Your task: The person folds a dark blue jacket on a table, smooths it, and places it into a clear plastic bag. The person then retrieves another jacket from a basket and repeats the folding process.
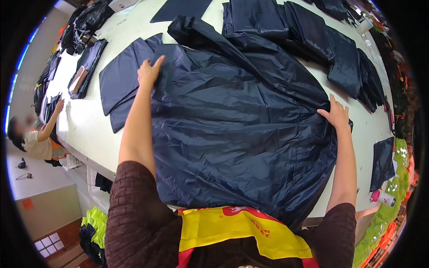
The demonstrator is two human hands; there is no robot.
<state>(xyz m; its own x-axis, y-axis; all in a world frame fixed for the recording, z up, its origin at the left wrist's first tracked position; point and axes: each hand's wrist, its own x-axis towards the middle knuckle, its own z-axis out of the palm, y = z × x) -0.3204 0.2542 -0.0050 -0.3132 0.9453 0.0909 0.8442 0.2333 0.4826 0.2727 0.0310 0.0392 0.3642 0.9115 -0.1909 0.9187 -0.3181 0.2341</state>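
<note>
A large piece of thin, shiny navy cloth (232, 120) lies spread and wrinkled on the white table (85, 129) in front of me. Its far edge is bunched into a loose fold, and its near edge hangs by my yellow apron. My left hand (149, 73) rests at the far left edge of the cloth, thumb and fingers apart. Over at the right edge, my right hand (337, 114) touches the cloth with fingers spread, and creases run out from there. Folded navy pieces (123, 73) lie just left of my left hand, partly under the cloth.
Stacks of folded navy cloth (308, 27) line the far right. Another folded piece (383, 163) and a pink-and-white bottle (383, 198) sit at the right edge. A phone-like brown object (78, 79) rests on a dark pile. Another person (35, 138) works at the left.
</note>
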